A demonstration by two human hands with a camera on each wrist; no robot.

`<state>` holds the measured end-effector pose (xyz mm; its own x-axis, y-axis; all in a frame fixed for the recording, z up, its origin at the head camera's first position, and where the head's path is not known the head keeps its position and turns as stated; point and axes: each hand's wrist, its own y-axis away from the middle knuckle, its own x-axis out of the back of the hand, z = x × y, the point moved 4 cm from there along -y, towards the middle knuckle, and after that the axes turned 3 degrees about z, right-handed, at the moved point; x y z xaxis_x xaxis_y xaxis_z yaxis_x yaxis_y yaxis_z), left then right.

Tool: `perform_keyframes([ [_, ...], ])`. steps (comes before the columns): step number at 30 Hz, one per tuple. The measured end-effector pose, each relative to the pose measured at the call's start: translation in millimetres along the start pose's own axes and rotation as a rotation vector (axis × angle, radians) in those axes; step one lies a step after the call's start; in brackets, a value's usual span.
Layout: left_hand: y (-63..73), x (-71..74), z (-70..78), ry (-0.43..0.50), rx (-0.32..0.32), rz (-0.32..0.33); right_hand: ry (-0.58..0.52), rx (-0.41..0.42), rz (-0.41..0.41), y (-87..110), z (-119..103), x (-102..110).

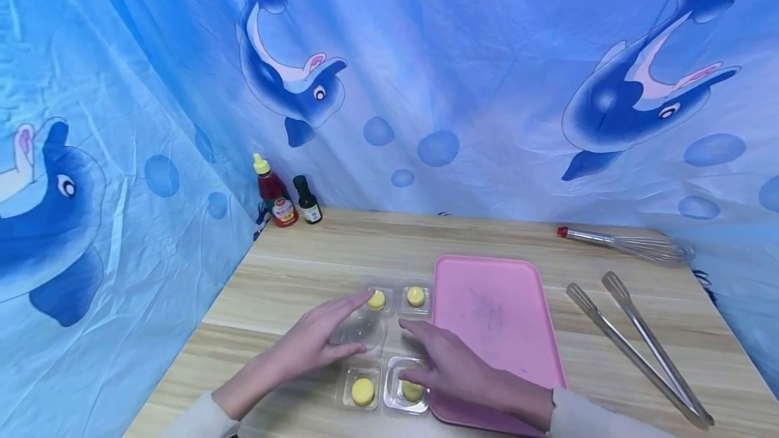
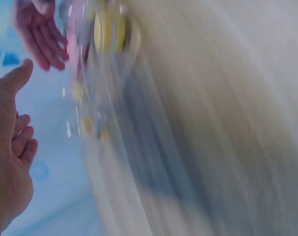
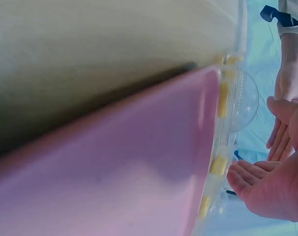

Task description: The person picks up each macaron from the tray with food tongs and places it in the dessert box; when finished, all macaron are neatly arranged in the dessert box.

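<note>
Both hands hover over a cluster of small clear plastic boxes on the wooden table, holding nothing. My left hand [image 1: 316, 336], thumb spread from the fingers, is nearest a clear domed lid [image 1: 368, 331]. Its fingertips overlap a box with a yellow round pastry [image 1: 376, 300] in the head view. My right hand [image 1: 453, 365] is above the pink tray's left edge, partly hiding a near box [image 1: 395, 367] with another yellow pastry. Beside that stands a box with a yellow pastry [image 1: 362, 391]; at the back is another pastry [image 1: 416, 297]. The right wrist view shows the right fingers [image 3: 247, 174] loosely bent beside the boxes.
The pink tray [image 1: 487, 309] lies right of the boxes. Farther right are metal tongs [image 1: 645, 350], spread apart, and a whisk [image 1: 633, 245]. A red sauce bottle [image 1: 270, 184] and a dark bottle [image 1: 308, 201] stand at the back left corner, before the blue dolphin curtain [image 1: 426, 86].
</note>
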<state>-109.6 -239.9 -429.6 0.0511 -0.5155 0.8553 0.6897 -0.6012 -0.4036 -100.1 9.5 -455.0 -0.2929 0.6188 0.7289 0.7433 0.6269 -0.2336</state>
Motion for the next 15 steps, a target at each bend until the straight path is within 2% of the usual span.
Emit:
perform_keyframes([
  [8,16.0,5.5,-33.8,0.045,0.137,-0.066,-0.077,-0.010,0.000,-23.1,4.1,-6.2],
  [11,21.0,4.2,-41.3,0.034,0.156,-0.088,-0.080,-0.013,0.002,-28.6,4.4,-11.0],
  [15,26.0,1.4,-46.9,0.024,0.152,-0.101,-0.079,-0.007,0.013,-32.3,4.8,-17.1],
])
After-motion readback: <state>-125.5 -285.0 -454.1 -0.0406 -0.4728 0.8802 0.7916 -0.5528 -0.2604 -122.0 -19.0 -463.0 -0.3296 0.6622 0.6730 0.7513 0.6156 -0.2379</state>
